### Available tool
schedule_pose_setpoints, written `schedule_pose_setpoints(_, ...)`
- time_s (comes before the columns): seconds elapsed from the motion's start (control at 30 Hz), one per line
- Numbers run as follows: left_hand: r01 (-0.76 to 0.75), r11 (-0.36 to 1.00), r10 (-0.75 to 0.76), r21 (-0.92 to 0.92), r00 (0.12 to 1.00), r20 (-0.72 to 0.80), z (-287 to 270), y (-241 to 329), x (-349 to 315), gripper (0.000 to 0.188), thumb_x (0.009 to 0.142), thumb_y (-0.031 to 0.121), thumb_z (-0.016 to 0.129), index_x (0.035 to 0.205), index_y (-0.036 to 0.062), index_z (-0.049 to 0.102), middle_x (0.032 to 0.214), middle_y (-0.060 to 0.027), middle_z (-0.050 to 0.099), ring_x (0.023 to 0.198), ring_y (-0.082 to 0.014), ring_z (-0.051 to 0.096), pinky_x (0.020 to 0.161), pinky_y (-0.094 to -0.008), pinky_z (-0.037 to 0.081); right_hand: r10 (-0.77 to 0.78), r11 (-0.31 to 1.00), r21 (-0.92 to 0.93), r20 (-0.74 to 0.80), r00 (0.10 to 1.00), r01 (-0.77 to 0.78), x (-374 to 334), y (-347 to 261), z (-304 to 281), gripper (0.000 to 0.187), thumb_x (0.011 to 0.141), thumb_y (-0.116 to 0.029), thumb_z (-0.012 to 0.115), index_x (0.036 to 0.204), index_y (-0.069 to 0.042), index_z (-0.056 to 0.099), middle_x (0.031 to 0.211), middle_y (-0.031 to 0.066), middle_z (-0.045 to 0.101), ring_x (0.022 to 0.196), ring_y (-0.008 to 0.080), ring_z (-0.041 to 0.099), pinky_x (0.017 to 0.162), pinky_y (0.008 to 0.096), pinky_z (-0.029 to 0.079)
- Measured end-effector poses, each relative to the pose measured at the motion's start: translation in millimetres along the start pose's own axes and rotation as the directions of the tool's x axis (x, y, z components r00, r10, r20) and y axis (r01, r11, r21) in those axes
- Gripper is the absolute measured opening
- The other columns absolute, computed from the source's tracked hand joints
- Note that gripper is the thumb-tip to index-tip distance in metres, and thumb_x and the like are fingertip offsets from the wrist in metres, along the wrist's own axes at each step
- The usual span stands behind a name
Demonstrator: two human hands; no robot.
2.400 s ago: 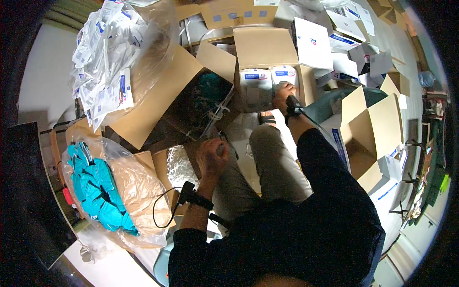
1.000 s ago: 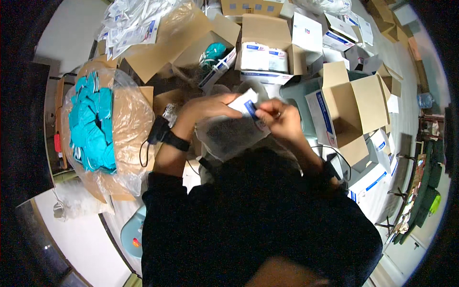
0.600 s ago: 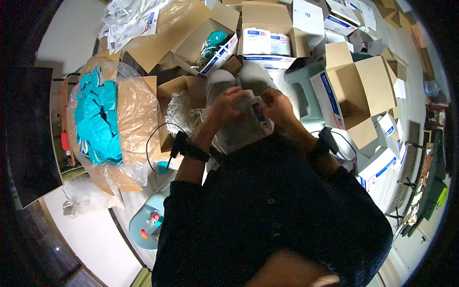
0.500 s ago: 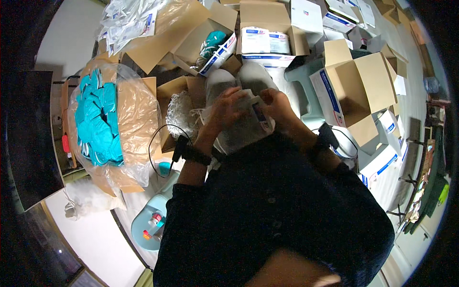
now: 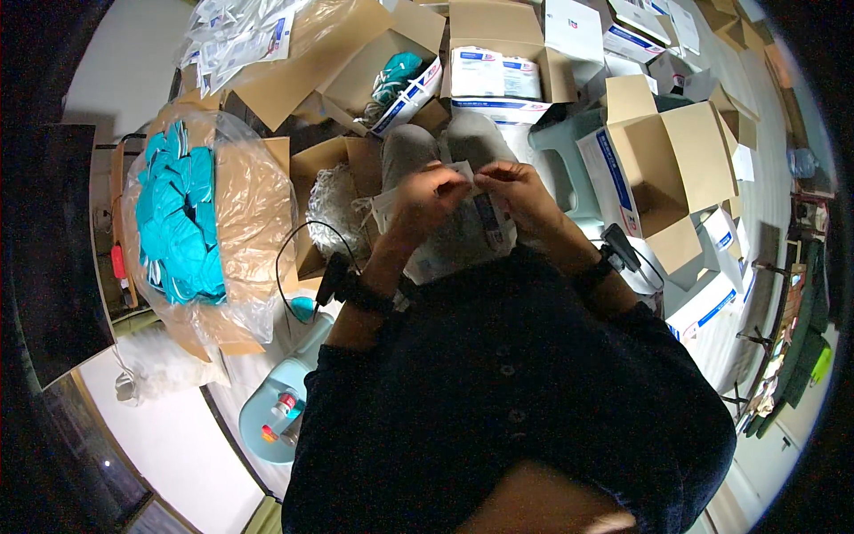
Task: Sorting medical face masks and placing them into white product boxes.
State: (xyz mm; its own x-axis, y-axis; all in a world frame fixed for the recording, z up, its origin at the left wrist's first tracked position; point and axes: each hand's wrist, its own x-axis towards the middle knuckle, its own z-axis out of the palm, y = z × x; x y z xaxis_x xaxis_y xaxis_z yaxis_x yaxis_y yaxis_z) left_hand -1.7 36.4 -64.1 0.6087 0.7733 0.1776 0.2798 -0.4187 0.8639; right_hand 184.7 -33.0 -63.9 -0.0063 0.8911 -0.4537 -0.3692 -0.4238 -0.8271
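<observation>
A thin, pale packet (image 5: 489, 220) with a dark blue printed panel lies over my lap, below my fingers. My left hand (image 5: 425, 198) is closed in a pinch at the packet's top edge. Almost touching it, my right hand (image 5: 519, 189) pinches at the same edge with thumb and forefinger. The packet's far edge is partly covered by my fingers. Just left of my knees, a cardboard box (image 5: 305, 169) holds a tangle of white cords (image 5: 336, 209).
On the left, a plastic-lined box (image 5: 258, 214) holds teal folded fabric pieces (image 5: 182, 222). White packets (image 5: 476, 73) fill a carton ahead. An open carton (image 5: 663, 160) stands on a pale green stool (image 5: 569, 169) at right. A bottle (image 5: 283, 408) lies on a blue stool (image 5: 258, 414).
Both hands have come closer together, and their fingertips now meet at the packet's top edge. My right hand has gone from reaching over the packet to pinching it.
</observation>
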Motion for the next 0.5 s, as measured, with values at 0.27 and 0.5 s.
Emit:
schedule_pose_setpoints(0.27,-0.023,1.000,0.024,-0.007,1.000,0.018,-1,10,-4,0.009,0.079,0.007,0.072,0.080,0.0044,0.063,0.071,-0.0102,0.059,0.064,-0.0266,0.059,0.060,-0.0347,0.048,-0.253,0.961,-0.107,0.031,0.967,0.255,9,19,0,0.010,0.089,-0.011,0.068,0.082,-0.005,0.064,0.071,-0.0017,0.062,0.060,0.0038,0.051,0.054,0.0207,0.041)
schedule_pose_setpoints(0.5,-0.289,0.956,0.290,-0.051,0.957,0.019,21,74,-31,0.008,0.077,0.005,0.071,0.081,0.0078,0.064,0.073,-0.0053,0.058,0.068,-0.0212,0.059,0.062,-0.0340,0.049,-0.203,0.701,-0.712,-0.146,0.968,0.040,18,18,13,0.017,0.084,-0.012,0.071,0.078,0.001,0.061,0.072,0.0087,0.065,0.066,0.0143,0.059,0.059,0.0325,0.048)
